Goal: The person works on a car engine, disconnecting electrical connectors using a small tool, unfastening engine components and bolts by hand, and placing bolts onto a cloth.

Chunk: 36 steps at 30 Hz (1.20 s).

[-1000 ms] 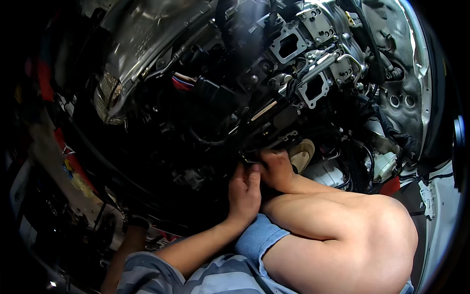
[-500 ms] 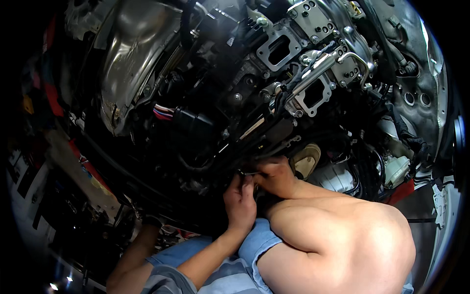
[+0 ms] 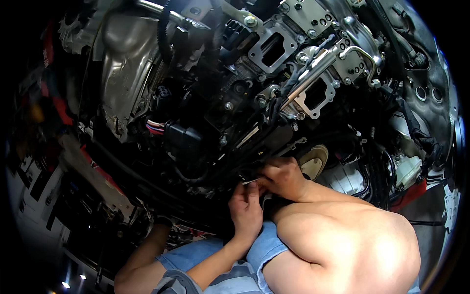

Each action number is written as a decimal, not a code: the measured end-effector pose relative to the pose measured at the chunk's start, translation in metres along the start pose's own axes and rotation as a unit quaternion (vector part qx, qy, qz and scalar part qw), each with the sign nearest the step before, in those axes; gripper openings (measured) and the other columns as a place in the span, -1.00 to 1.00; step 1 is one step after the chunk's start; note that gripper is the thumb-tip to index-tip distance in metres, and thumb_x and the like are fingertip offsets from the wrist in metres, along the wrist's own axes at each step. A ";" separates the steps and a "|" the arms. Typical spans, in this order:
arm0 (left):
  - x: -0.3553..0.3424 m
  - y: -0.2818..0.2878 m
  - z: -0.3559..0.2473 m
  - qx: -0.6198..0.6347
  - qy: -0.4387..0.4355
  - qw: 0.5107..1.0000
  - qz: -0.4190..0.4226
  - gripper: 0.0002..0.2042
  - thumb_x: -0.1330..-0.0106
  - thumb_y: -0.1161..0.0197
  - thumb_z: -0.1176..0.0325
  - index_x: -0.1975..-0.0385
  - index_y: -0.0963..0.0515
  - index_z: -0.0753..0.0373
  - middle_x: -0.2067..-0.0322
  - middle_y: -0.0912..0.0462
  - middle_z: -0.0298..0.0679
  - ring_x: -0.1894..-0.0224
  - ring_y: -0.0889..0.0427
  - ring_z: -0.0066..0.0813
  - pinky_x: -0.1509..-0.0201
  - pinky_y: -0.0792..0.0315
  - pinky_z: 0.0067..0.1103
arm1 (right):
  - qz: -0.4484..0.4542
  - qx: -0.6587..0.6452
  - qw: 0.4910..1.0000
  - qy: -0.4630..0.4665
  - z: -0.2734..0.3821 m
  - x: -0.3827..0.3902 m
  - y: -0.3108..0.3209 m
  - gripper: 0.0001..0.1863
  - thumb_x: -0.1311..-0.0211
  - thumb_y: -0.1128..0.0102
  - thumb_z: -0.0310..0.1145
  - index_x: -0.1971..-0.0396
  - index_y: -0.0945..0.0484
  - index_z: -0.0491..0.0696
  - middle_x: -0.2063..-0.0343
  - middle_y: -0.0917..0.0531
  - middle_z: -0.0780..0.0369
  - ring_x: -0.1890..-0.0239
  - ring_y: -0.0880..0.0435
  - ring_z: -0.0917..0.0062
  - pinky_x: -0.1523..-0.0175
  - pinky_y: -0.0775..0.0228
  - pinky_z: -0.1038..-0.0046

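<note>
Low in an engine bay, both of my hands meet beside dark cables and hoses. My left hand (image 3: 246,209) comes up from below, its thumb and fingers pinched together. A thin pale piece (image 3: 250,182) shows at those fingertips; its kind is too small to make out. My right hand (image 3: 285,177) reaches in from the right with curled fingers close against the left ones. What the right fingers grip is hidden in shadow. Just above and left sits a black connector box (image 3: 182,135) with a bundle of coloured wires (image 3: 155,127).
Metal port flanges (image 3: 317,99) and a metal pipe (image 3: 318,68) lie above the hands. A dented metal heat shield (image 3: 126,54) stands upper left. Right of my hands are a tan shoe (image 3: 313,160) and a translucent reservoir (image 3: 409,170). My bare bent leg (image 3: 342,245) fills the lower right.
The view has shifted slightly, so my hands appear a little lower and to the right. They stay together, and the pale piece shows more clearly between the fingertips.
</note>
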<state>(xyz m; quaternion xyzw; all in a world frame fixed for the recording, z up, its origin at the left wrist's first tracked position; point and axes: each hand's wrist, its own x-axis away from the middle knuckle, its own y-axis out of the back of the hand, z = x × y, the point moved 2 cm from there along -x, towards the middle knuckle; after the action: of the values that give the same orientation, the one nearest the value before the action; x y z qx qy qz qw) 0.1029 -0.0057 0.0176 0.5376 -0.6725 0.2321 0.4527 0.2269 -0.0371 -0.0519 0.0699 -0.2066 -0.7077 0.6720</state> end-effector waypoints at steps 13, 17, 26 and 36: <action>0.006 -0.004 0.009 -0.082 -0.028 0.992 -0.092 -0.73 -0.54 -0.03 0.28 0.21 -0.54 0.39 0.36 -0.71 -0.19 0.28 -0.67 -0.51 0.15 -0.53 -0.57 | -0.041 0.055 0.991 0.115 0.001 -0.005 0.001 -0.84 0.16 -0.33 -0.33 0.57 -0.52 -0.01 0.59 -0.51 0.31 0.52 -0.61 0.48 0.53 -0.49 0.47; -0.001 0.004 0.009 0.081 0.008 0.995 -0.059 -0.68 -0.59 0.08 0.25 0.07 -0.47 0.43 0.20 -0.68 -0.10 0.13 -0.68 -0.39 -0.05 -0.58 -0.48 | 0.056 0.037 0.995 0.068 -0.006 -0.007 -0.004 -0.84 0.08 -0.34 -0.32 0.45 -0.61 0.01 0.49 -0.59 0.32 0.42 -0.67 0.47 0.35 -0.57 0.47; -0.008 0.004 -0.007 0.022 0.052 0.994 -0.096 -0.60 -0.53 -0.07 0.13 0.00 -0.53 0.42 0.20 -0.66 -0.17 0.22 -0.70 -0.45 0.13 -0.65 -0.53 | 0.088 -0.069 0.994 0.018 -0.005 -0.002 0.008 -0.68 -0.05 -0.41 -0.19 0.22 -0.64 -0.02 0.29 -0.65 0.25 0.31 -0.71 0.36 0.24 -0.60 0.35; -0.009 0.005 0.002 -0.084 -0.045 0.991 -0.098 -0.69 -0.52 -0.13 0.24 0.32 -0.60 0.40 0.43 -0.64 -0.32 0.42 -0.54 -0.69 0.32 -0.55 -0.68 | 0.106 -0.147 0.983 0.014 0.003 -0.014 0.010 -0.78 0.05 -0.39 -0.36 0.43 -0.56 -0.10 0.43 -0.61 0.19 0.39 -0.66 0.25 0.32 -0.51 0.30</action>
<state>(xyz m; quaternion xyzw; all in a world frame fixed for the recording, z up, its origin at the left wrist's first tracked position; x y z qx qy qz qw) 0.0974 -0.0009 0.0104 0.5705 -0.6534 0.1049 0.4865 0.2363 -0.0227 -0.0476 -0.0419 -0.0968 -0.6544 0.7488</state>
